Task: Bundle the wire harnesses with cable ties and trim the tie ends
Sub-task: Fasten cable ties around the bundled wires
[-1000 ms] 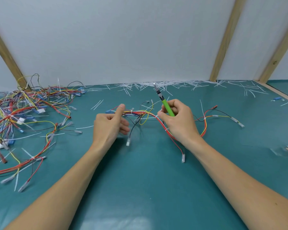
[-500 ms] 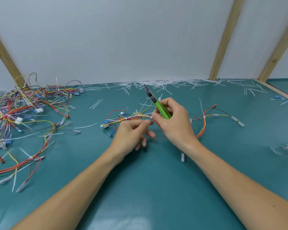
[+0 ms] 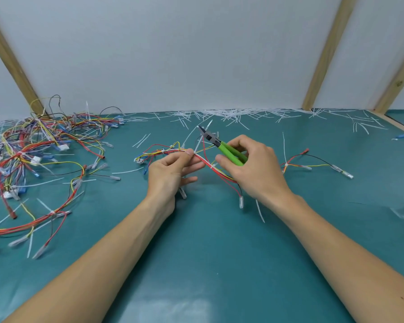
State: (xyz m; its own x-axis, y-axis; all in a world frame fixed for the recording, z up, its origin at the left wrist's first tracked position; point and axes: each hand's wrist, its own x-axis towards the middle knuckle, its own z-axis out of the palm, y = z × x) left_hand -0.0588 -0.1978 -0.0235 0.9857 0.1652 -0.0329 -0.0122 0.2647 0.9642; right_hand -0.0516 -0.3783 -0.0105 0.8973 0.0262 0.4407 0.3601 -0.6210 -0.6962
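The left hand point(image 3: 173, 170) has slid back in along the wire harness point(image 3: 216, 170) and now pinches it at a cable tie point(image 3: 197, 145) whose tail sticks up just past its fingertips. The right hand point(image 3: 252, 170) grips the green cutters point(image 3: 222, 145), now tipped lower toward that tail, blades slightly parted, so I'd say a trim comes next
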